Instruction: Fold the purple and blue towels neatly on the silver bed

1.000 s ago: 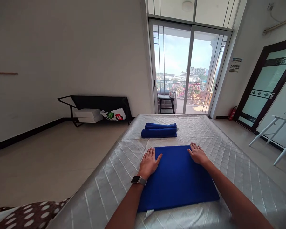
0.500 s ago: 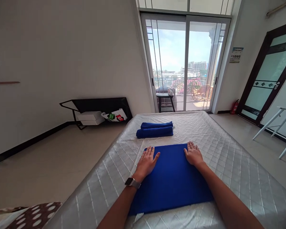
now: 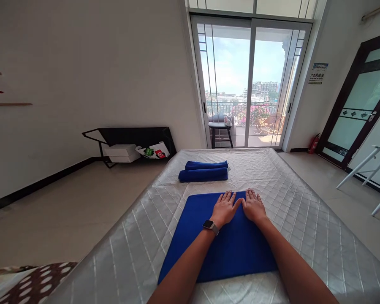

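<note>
A blue folded cloth [image 3: 237,249] lies flat on the silvery quilted mattress [image 3: 129,249]. My left hand [image 3: 225,207] rests palm down near the middle of its far edge, fingers stretched out, a watch on the wrist. Close beside it, my right hand [image 3: 252,206] also lies flat near the cloth's far right corner. The two thumbs nearly meet; whether they touch I cannot tell. Neither hand grips anything. Beyond them sit two rolled blue cloths [image 3: 203,175], side by side, apart from the flat one.
Against the left wall stands a low black frame [image 3: 131,137] holding white boxes [image 3: 122,153] and a printed bag [image 3: 153,150]. A brown polka-dot cloth [image 3: 38,285] lies at lower left. White table legs [image 3: 359,166] and a fire extinguisher [image 3: 313,143] are on the right.
My left hand has slid right across the cloth, from its far left corner to beside my right hand. The right hand stays in about the same place.
</note>
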